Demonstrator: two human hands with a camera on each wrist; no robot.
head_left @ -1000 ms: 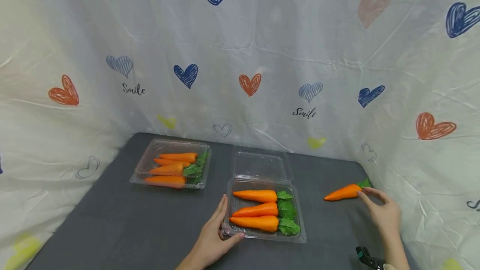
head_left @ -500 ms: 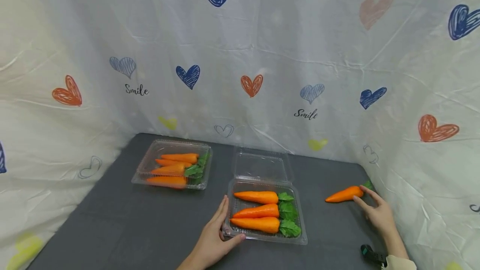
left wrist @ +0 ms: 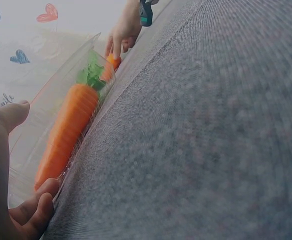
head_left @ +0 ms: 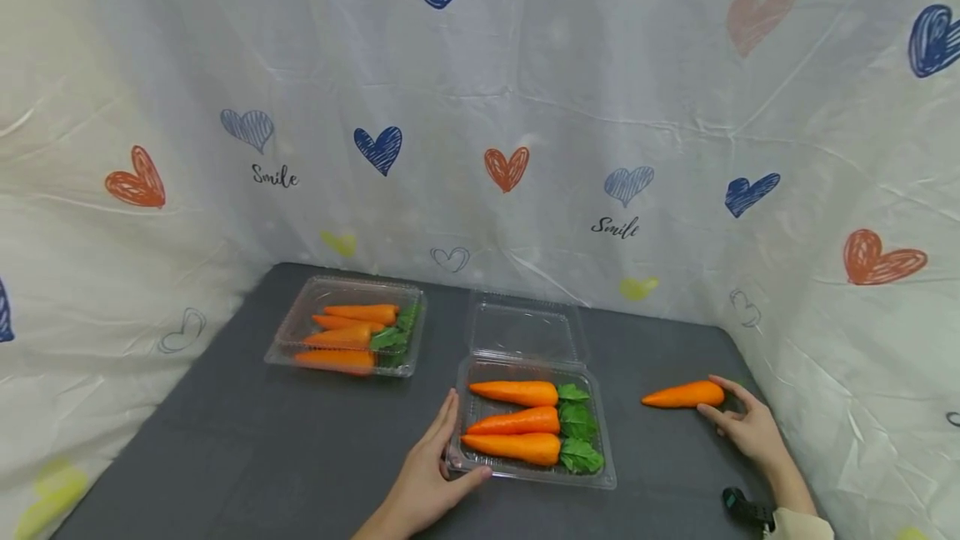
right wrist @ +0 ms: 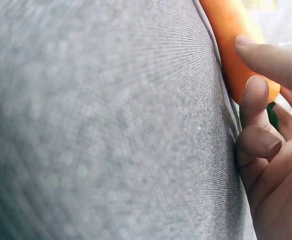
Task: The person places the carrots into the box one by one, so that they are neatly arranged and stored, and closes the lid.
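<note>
My left hand (head_left: 420, 473) holds the front left corner of an open clear plastic clamshell container (head_left: 542, 480), thumb along the front rim and fingers along the left side. Three carrots with green leafy tops lie side by side in it: a back carrot (head_left: 513, 392), a middle carrot (head_left: 517, 421) and a front carrot (head_left: 513, 447). To the right, my right hand (head_left: 750, 432) pinches a loose carrot (head_left: 678, 395) near its leafy end, with thumb and fingers on either side. In the right wrist view this carrot (right wrist: 235, 45) lies low along the cloth, its green top mostly hidden behind fingers.
A closed clear container (head_left: 277, 355) with several carrots stands at the back left. The open container's lid (head_left: 525, 327) leans back towards the heart-print curtain (head_left: 555, 107), which surrounds the grey table (head_left: 300, 448). A dark wrist device (head_left: 742, 508) sits on my right wrist.
My right hand has shifted its hold on the loose carrot, and the carrot has slid slightly left. The left hand and the open container keep their places.
</note>
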